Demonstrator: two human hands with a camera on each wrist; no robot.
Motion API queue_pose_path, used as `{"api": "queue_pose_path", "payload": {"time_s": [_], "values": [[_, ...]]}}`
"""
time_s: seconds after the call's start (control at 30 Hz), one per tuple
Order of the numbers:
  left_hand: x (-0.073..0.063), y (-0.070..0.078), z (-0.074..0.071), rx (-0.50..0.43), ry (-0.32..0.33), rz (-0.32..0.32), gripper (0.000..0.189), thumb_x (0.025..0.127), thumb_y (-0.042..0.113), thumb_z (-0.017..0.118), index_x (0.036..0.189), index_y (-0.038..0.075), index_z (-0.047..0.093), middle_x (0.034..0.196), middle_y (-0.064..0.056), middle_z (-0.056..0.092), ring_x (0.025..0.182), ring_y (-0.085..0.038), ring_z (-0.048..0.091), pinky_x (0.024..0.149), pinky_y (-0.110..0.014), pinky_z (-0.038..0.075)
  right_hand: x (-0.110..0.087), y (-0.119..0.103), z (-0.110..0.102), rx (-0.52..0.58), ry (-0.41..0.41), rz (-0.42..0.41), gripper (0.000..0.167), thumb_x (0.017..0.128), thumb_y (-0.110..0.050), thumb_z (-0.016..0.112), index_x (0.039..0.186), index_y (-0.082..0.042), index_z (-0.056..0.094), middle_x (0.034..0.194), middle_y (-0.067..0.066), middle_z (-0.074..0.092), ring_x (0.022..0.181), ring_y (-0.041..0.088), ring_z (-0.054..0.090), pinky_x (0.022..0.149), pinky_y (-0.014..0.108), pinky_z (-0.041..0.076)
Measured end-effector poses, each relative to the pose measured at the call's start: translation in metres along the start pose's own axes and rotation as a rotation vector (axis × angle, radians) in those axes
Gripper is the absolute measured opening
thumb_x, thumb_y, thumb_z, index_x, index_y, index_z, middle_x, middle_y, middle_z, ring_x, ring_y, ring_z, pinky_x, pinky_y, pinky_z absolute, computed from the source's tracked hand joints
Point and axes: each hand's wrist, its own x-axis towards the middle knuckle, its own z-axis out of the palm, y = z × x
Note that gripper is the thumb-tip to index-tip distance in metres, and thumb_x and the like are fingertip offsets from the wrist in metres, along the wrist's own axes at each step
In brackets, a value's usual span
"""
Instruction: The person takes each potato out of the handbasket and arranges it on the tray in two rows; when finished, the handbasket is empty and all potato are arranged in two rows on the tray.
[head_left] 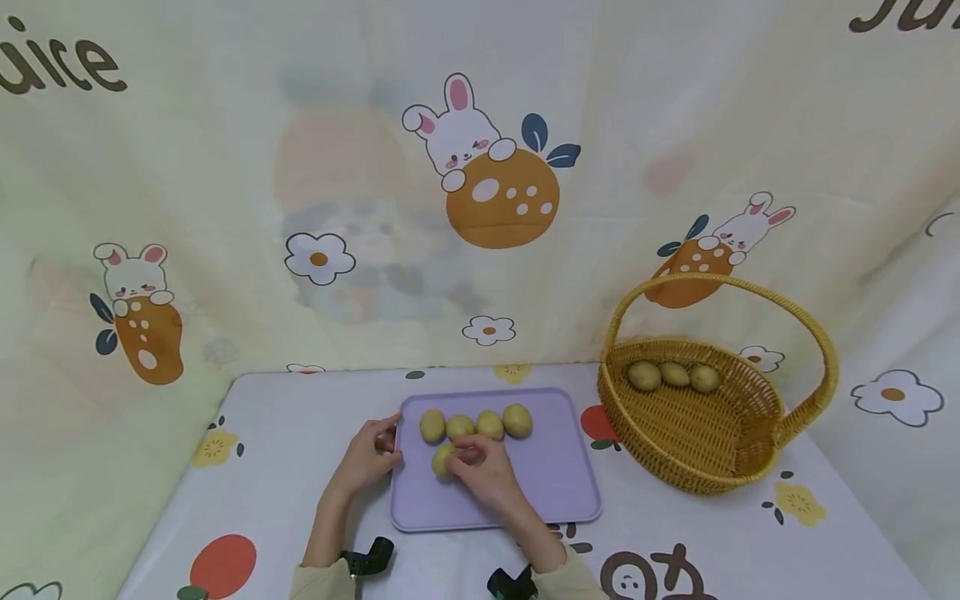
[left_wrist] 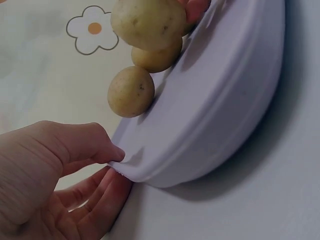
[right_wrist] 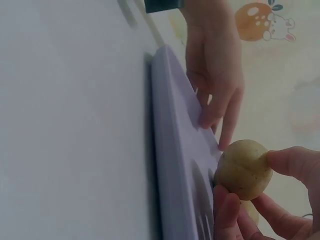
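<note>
A lilac tray (head_left: 540,483) lies on the table with a row of several potatoes (head_left: 490,425) along its far side. My left hand (head_left: 367,454) pinches the tray's left edge, thumb on the rim and fingers beneath it in the left wrist view. My right hand (head_left: 486,473) holds one more potato (right_wrist: 245,170) between thumb and fingers, just in front of the row's left part. In the head view the fingers partly cover that potato. The left wrist view shows it close over the tray, with other potatoes (left_wrist: 131,92) behind.
To the right of the tray stands a yellow wicker basket (head_left: 697,482) with a tall arched handle (head_left: 817,342). Three potatoes (head_left: 675,374) sit at its far side. A printed cloth (head_left: 300,500) covers the table, and a patterned curtain (head_left: 225,167) hangs behind.
</note>
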Motion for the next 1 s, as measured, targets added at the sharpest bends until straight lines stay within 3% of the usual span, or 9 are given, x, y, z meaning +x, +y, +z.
{"api": "queue_pose_path", "payload": {"time_s": [0.43,0.83,1.0], "values": [[-0.002,0.002,-0.002,-0.008,0.002,0.019,0.064,0.073,-0.006,0.069,0.135,-0.005,0.055,0.106,-0.015,0.057,0.081,-0.017,0.059,0.069,-0.023,0.048,-0.003,-0.001,0.021,-0.024,0.038,0.018,0.028,0.077,-0.011,0.076,0.1,0.002,0.069,0.081,0.009,0.07,0.074,0.014,0.063,0.068,0.025,0.049],[0.0,0.002,-0.001,0.013,0.005,0.008,0.064,0.073,-0.006,0.069,0.135,-0.005,0.056,0.102,-0.013,0.056,0.081,-0.018,0.059,0.068,-0.024,0.047,-0.005,-0.005,0.031,-0.148,0.141,0.021,0.03,0.079,-0.019,0.078,0.1,-0.001,0.069,0.083,0.007,0.069,0.074,0.014,0.062,0.069,0.029,0.049],[-0.001,0.002,-0.001,0.011,0.01,-0.006,0.064,0.073,-0.005,0.07,0.135,-0.004,0.057,0.103,-0.013,0.056,0.081,-0.018,0.06,0.068,-0.024,0.048,-0.005,-0.007,0.033,-0.172,0.141,-0.009,0.033,0.079,-0.018,0.078,0.103,0.002,0.069,0.086,0.009,0.069,0.072,0.014,0.062,0.067,0.027,0.048]]}}
